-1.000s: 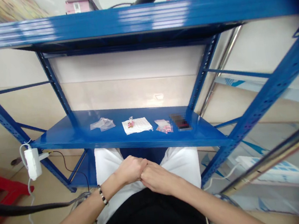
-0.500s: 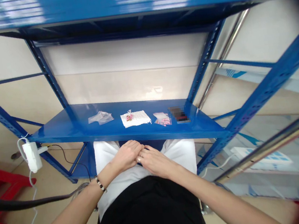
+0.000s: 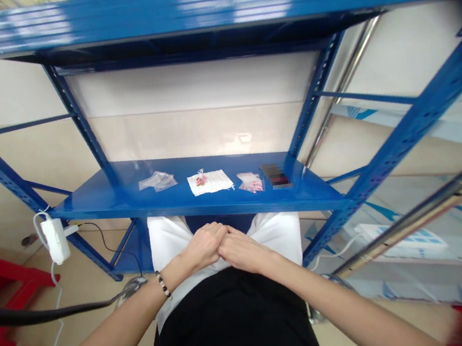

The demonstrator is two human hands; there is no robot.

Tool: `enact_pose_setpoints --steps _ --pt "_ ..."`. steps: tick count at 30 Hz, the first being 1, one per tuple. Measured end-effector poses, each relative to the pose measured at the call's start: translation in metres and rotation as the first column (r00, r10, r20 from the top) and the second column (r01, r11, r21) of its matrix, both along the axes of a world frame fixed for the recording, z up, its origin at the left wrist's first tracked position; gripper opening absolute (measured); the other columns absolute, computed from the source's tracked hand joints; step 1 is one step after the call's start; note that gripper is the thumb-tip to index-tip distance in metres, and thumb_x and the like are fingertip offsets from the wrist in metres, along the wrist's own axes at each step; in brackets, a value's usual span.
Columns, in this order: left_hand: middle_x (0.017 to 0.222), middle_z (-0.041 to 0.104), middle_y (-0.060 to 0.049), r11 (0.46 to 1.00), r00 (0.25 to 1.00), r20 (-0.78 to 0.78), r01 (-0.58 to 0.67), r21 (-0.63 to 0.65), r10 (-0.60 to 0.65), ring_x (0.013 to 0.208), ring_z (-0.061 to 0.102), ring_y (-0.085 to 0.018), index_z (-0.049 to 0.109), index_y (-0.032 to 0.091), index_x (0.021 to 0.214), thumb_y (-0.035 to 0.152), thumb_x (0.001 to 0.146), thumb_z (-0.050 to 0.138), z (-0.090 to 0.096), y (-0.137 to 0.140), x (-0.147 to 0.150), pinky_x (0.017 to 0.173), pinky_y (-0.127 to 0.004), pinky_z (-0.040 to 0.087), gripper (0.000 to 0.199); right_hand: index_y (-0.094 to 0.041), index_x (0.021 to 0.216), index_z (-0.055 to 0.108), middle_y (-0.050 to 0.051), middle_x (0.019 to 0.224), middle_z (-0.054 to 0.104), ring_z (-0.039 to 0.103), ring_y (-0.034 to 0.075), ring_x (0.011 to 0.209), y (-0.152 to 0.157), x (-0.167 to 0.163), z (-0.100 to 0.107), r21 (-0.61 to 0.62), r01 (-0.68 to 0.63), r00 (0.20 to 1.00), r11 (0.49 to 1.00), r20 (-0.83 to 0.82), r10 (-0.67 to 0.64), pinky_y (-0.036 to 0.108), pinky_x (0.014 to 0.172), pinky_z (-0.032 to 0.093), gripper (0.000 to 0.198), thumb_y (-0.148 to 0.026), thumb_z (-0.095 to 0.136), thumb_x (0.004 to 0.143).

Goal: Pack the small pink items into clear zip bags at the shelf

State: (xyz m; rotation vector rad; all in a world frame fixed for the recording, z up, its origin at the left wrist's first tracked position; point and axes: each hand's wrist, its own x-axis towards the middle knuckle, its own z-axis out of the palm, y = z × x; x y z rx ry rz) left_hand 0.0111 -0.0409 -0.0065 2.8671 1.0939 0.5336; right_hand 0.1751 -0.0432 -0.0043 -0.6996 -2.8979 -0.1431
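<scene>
Above my lap, my left hand (image 3: 208,243) and my right hand (image 3: 241,249) meet, fingers curled closed against each other. No object shows in either hand; the palms are hidden. A beaded bracelet (image 3: 163,284) circles my left wrist. Beyond my hands, on the blue shelf (image 3: 132,200), lies a white cloth drawstring pouch (image 3: 217,181) with a small cluster of pink and gold pieces (image 3: 201,181) on it. To its left are several clear plastic bags (image 3: 159,181). At its right lies a clear bag with small pink pieces (image 3: 251,182), beside a dark, pixelated item (image 3: 274,176).
A blue upper shelf (image 3: 209,5) spans above, with uprights at both sides. A white power strip (image 3: 55,241) hangs at the left post. A red stool (image 3: 7,282) stands at lower left. Metal poles (image 3: 424,215) run along the right.
My hands have shifted slightly down and closed more tightly together, the fingers now curled. The view has tilted up a little. Items on the shelf lie as before.
</scene>
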Motion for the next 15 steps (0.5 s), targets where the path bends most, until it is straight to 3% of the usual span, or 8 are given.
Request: enact_pose_setpoints --steps 7,15 --pt "0.086 0.060 -0.008 0.999 1.000 0.006 -0.026 0.043 0.025 0.079 0.056 -0.023 0.048 0.019 0.089 0.027 0.087 0.052 0.000 0.008 -0.003 0.073 -0.036 0.045 0.010 -0.015 0.087 0.069 0.008 0.090 0.071 0.061 0.023 0.096 0.001 -0.002 0.014 0.016 -0.041 0.999 0.999 0.016 0.041 0.039 0.098 0.042 0.022 -0.014 0.048 0.091" --pt "0.086 0.062 -0.007 0.995 1.000 0.006 0.019 0.094 -0.020 0.079 0.057 -0.022 0.050 0.018 0.090 0.021 0.085 0.052 0.001 0.022 -0.007 0.073 -0.034 0.044 0.006 -0.015 0.085 0.066 0.009 0.086 0.069 0.062 0.022 0.090 0.007 0.000 0.026 0.002 -0.043 0.999 0.999 0.006 0.043 0.039 0.094 0.045 0.017 -0.012 0.050 0.090"
